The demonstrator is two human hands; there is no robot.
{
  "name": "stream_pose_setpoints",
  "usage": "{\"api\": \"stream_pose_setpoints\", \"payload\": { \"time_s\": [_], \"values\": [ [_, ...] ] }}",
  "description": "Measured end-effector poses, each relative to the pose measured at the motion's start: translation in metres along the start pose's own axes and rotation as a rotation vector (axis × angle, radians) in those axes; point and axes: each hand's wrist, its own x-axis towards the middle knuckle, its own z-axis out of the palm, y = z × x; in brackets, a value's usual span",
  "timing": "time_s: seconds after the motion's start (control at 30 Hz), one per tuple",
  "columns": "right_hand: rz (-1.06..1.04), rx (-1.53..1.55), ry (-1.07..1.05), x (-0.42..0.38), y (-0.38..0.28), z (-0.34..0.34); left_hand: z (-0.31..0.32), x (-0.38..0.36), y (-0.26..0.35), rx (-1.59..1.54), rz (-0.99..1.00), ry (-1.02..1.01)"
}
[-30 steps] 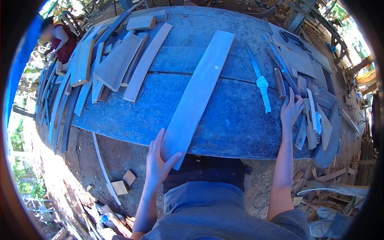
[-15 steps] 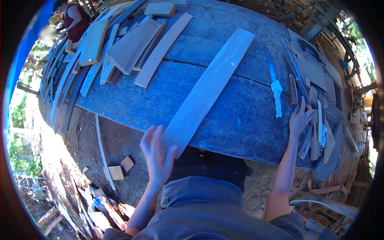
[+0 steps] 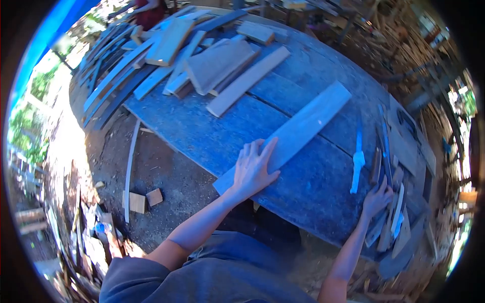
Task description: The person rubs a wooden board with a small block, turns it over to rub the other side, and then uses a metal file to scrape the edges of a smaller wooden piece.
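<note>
In the head view, the left hand lies with fingers spread over the near part of a plank, mid-table. At right, the right hand is beside a wooden-handled tool; whether its fingers grip cannot be told.

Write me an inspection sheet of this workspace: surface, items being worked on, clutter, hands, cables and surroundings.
Surface: blue table, worn, with a dark seam across it.
Work items: long board lying flat; dark-handled tool at the right.
Clutter: wood pieces heaped at the table's left, more at its right; blade with a pale wrapped handle.
Hands: left hand spread across the board's near end; right hand by the dark-handled tool, grip unclear.
Cables: nothing seen.
Surroundings: another person, partly visible, upper left; wooden block on the ground.
</note>
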Motion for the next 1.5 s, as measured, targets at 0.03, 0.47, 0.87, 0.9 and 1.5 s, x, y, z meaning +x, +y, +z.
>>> {"api": "stream_pose_setpoints", "payload": {
  "time_s": [0.03,0.47,0.87,0.9,1.5],
  "values": [
    [-0.021,0.034,0.012,0.000,-0.002,0.002,-0.001,0.001,-0.002,-0.024,-0.010,-0.022],
    [0.107,0.082,-0.078,-0.002,0.000,0.001,-0.062,0.075,-0.066,0.350,0.048,0.223],
    [0.120,0.042,-0.125,0.000,-0.007,-0.007,-0.059,0.063,-0.102,0.455,0.068,-0.047],
    [0.110,0.048,-0.113,0.000,-0.007,-0.008,-0.066,0.062,-0.101,0.448,0.066,-0.055],
    [0.125,-0.030,-0.157,0.001,-0.009,-0.009,-0.187,0.111,-0.402,0.668,-0.416,0.200]
  ]
}}
